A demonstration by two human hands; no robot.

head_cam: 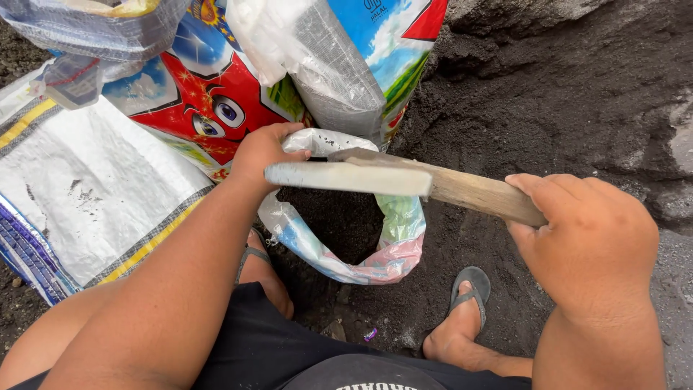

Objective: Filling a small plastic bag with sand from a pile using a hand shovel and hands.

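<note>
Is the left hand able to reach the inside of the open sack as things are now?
Probably yes. The left hand already grips the rim of the open sack, and its mouth lies open just below. Only the wooden tool, held by the right hand, crosses above it.

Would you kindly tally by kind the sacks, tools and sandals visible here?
Open sack of dark soil, rim in the left hand: 1
Filled printed sacks: 2
Flat sack: 1
Wooden-handled tool in the right hand: 1
Sandals: 2
Total: 7
</note>
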